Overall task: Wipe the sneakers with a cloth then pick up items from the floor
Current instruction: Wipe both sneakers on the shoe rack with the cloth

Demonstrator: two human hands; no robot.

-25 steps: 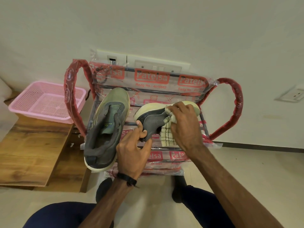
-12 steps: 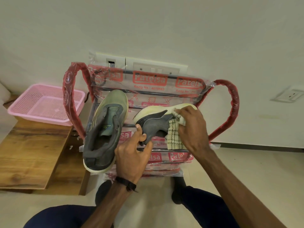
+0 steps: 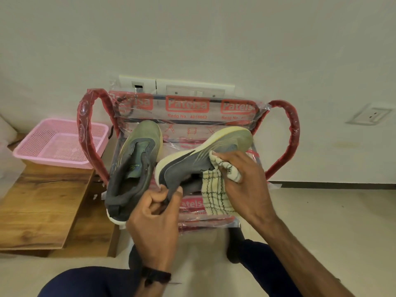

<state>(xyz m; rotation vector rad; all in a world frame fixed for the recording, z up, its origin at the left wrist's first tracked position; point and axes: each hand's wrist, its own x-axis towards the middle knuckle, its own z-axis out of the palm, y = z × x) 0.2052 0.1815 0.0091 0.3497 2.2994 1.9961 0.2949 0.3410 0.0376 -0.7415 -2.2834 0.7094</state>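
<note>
Head view, looking down, close in

Red labels on the clear plastic wrap [image 3: 188, 116] over the chair read "Patelsa", repeated across the back, partly cut off at the sides. Beneath one, "Redg No.: 4018662", though the digits are blurry. Another "Patelsa" label shows on the wrap at the seat's front edge.

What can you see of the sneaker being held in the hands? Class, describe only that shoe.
The held sneaker looks like dark grey fabric at the heel and olive green at the toe, with a thick cream sole. It is tipped on its side, sole facing away, toe pointing up and right, above the plastic-wrapped rack. The left hand pinches its heel collar; the right hand presses a checked cloth against its side.
</note>
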